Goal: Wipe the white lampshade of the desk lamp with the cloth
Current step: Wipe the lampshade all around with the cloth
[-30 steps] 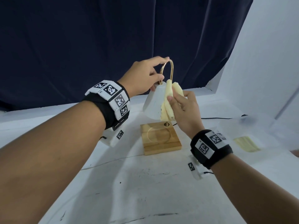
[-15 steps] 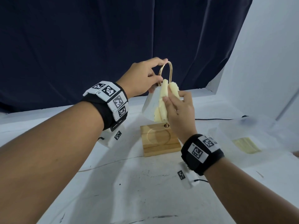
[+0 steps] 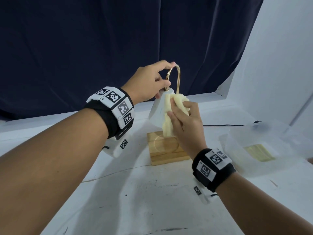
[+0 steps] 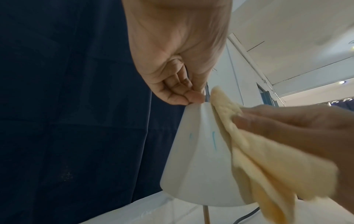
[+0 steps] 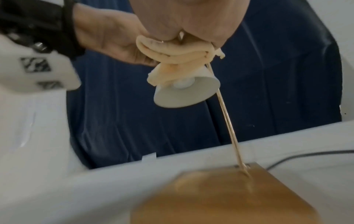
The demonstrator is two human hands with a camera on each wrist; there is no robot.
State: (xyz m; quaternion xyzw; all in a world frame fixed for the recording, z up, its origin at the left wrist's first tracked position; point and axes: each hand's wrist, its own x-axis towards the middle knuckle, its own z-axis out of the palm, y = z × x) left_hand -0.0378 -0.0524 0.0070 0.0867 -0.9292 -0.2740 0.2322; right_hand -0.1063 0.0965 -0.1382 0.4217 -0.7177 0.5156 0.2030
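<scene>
The desk lamp's white lampshade [image 3: 158, 112] [image 4: 199, 166] [image 5: 184, 92] hangs tilted from a gold arched neck [image 3: 177, 77] over a wooden base [image 3: 164, 150]. My left hand [image 3: 152, 82] [image 4: 178, 84] grips the neck just above the shade's top, fingers curled. My right hand [image 3: 186, 122] [image 4: 296, 121] holds a bunched pale yellow cloth [image 3: 166, 126] [image 4: 268, 166] [image 5: 172, 50] and presses it against the shade's right front side. Faint blue marks show on the bare side of the shade in the left wrist view.
The lamp stands on a white table [image 3: 152, 200] with scuff marks. A clear plastic bag [image 3: 245, 167] with a yellow item inside lies at the right. A black cable [image 3: 225, 125] runs behind the base. A dark curtain [image 3: 118, 39] hangs behind, with a white wall [image 3: 279, 65] at the right.
My right hand has slid the cloth leftward over the shade's front, with the wrist moving in toward the lamp. My left hand has kept its hold on the neck.
</scene>
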